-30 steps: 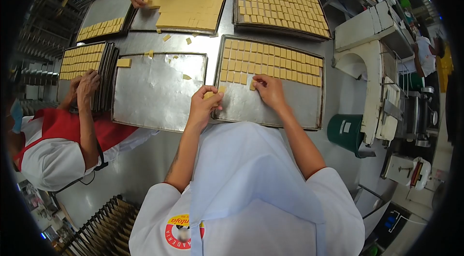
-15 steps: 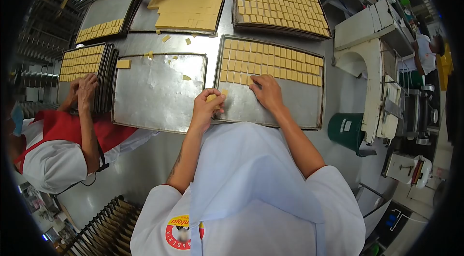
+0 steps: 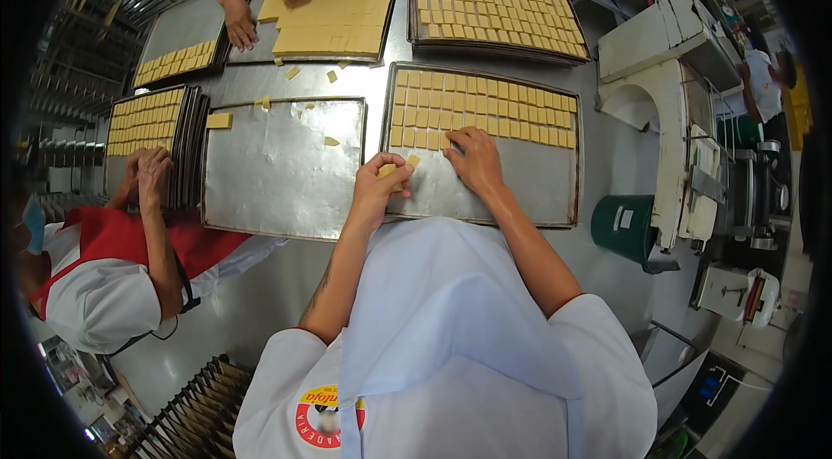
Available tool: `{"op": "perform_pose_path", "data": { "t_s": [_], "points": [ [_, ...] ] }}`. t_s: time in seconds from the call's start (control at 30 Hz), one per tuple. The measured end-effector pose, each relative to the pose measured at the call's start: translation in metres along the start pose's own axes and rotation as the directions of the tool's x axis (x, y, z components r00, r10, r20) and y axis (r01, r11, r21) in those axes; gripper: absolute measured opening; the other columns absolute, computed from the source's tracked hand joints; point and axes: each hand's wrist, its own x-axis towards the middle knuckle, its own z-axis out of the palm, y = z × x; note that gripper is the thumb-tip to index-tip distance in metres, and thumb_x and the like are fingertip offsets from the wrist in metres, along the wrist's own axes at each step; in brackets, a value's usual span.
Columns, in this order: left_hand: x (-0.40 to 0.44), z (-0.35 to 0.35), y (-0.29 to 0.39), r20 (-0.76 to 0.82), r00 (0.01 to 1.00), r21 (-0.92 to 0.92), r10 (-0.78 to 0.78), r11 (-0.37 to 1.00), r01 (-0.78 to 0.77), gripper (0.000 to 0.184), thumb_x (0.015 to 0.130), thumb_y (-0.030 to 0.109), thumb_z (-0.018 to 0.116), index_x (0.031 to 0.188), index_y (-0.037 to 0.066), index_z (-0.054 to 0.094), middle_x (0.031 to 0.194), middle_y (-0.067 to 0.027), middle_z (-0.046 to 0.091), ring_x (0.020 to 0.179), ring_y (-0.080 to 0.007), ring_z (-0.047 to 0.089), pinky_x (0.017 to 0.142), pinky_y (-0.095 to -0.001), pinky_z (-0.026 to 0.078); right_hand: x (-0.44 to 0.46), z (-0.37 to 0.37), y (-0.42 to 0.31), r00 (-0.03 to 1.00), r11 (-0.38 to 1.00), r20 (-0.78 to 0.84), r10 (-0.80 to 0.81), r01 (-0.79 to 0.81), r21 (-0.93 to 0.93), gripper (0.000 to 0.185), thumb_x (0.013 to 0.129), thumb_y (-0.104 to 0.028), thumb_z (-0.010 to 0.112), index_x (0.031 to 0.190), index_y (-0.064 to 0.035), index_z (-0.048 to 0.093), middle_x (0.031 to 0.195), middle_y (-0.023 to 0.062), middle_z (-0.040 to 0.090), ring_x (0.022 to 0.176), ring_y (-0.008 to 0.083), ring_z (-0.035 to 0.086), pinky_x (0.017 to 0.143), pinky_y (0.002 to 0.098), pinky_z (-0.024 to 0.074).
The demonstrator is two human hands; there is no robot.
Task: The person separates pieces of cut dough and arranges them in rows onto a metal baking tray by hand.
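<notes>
My left hand (image 3: 382, 188) is closed around a few small yellow dough pieces (image 3: 413, 162) above the near left corner of a metal baking tray (image 3: 529, 186). On this tray, rectangular dough pieces (image 3: 485, 104) stand in neat rows along the far half. My right hand (image 3: 477, 166) is over the same tray, its thumb and fingers closed on a dough piece (image 3: 445, 142) at the right end of the nearest, partial row. The fingers partly cover that piece.
To the left lies a tray (image 3: 277, 164) with one dough block (image 3: 219, 121) and scraps. A full tray (image 3: 503, 13) sits behind. Across the table, a co-worker's hands (image 3: 240, 23) are by a cut dough sheet (image 3: 347, 4). Another co-worker (image 3: 130, 260) works at stacked trays (image 3: 178, 160).
My right hand stays at the end of the nearest row, shifted slightly. My left hand has moved a little right and up. The co-worker's hands across the table have moved apart.
</notes>
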Motion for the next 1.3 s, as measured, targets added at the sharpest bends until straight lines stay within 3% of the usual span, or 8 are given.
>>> {"op": "perform_pose_path", "data": {
  "t_s": [0.1,0.23,0.33,0.43,0.63,0.93,1.07,1.3],
  "points": [
    [0.004,0.005,-0.001,0.004,1.000,0.031,-0.007,0.999,0.007,0.020,0.087,0.012,0.076,0.100,0.006,0.062,0.087,-0.0032,0.064,0.073,-0.0110,0.063,0.060,-0.0254,0.054,-0.002,-0.011,-0.011,0.990,0.941,0.082,0.112,-0.132,0.311,0.029,0.084,-0.013,0.075,0.113,-0.0061,0.072,0.100,0.0074,0.069,0.086,0.0179,0.063,0.078,0.0312,0.0513],
    [0.012,0.012,-0.008,0.091,0.996,0.078,-0.017,0.997,0.010,0.019,0.088,0.013,0.075,0.101,0.005,0.063,0.087,-0.0032,0.064,0.074,-0.0110,0.063,0.061,-0.0261,0.055,-0.014,-0.023,-0.026,0.910,0.583,0.386,0.153,-0.398,0.708,0.031,0.089,-0.006,0.071,0.119,-0.0039,0.068,0.095,0.0027,0.067,0.077,0.0062,0.058,0.070,0.0208,0.0494],
    [0.014,0.020,-0.012,0.131,0.991,0.107,-0.001,0.994,-0.013,0.019,0.089,0.015,0.074,0.101,0.004,0.064,0.089,-0.0038,0.065,0.076,-0.0110,0.063,0.062,-0.0268,0.055,-0.014,-0.010,-0.006,0.923,0.490,0.331,0.195,-0.384,0.783,0.032,0.084,-0.008,0.075,0.116,-0.0043,0.068,0.090,0.0024,0.069,0.076,0.0066,0.060,0.067,0.0235,0.0504],
    [0.015,0.016,-0.016,0.065,0.995,0.020,-0.073,0.997,0.071,0.018,0.091,0.017,0.072,0.102,0.004,0.064,0.092,-0.0047,0.065,0.078,-0.0110,0.063,0.064,-0.0270,0.056,-0.003,-0.012,0.014,0.951,0.762,0.166,0.261,-0.309,0.570,0.025,0.084,-0.009,0.074,0.107,-0.0023,0.068,0.089,0.0039,0.070,0.073,0.0086,0.061,0.067,0.0253,0.0511],
    [0.012,0.009,-0.015,0.118,0.984,-0.071,-0.134,0.987,0.143,0.016,0.094,0.019,0.069,0.101,0.006,0.064,0.095,-0.0053,0.065,0.079,-0.0123,0.064,0.065,-0.0274,0.056,0.005,-0.015,0.015,0.962,0.943,0.147,0.229,-0.257,0.212,0.019,0.084,-0.010,0.069,0.100,-0.0004,0.068,0.091,0.0130,0.070,0.076,0.0249,0.066,0.073,0.0361,0.0537],
    [0.013,-0.010,-0.027,0.101,0.984,-0.373,-0.146,0.912,0.174,0.043,0.103,0.041,0.051,0.108,0.000,0.061,0.102,-0.0112,0.065,0.088,-0.0200,0.066,0.079,-0.0344,0.060,-0.007,-0.016,0.014,0.991,0.980,0.095,0.098,-0.113,0.166,0.028,0.082,-0.012,0.073,0.108,-0.0003,0.071,0.100,0.0164,0.068,0.095,0.0344,0.064,0.087,0.0420,0.0503],
    [0.002,-0.012,-0.016,0.205,0.978,-0.551,-0.034,0.822,0.144,0.043,0.097,0.021,0.047,0.131,-0.005,0.053,0.113,-0.0133,0.062,0.099,-0.0229,0.065,0.089,-0.0396,0.057,-0.005,-0.009,0.018,0.996,0.986,0.050,0.075,-0.082,0.147,0.029,0.082,-0.012,0.074,0.108,0.0001,0.071,0.102,0.0174,0.068,0.098,0.0358,0.063,0.089,0.0425,0.0494],
    [0.002,-0.019,-0.010,0.179,0.982,-0.311,-0.054,0.944,0.108,0.048,0.093,0.018,0.053,0.137,0.001,0.052,0.110,-0.0086,0.063,0.092,-0.0179,0.063,0.076,-0.0314,0.056,-0.003,-0.010,0.015,0.996,0.991,0.044,0.080,-0.084,0.103,0.029,0.081,-0.012,0.073,0.108,0.0001,0.071,0.102,0.0179,0.067,0.097,0.0364,0.062,0.089,0.0430,0.0488]
  ]
}}
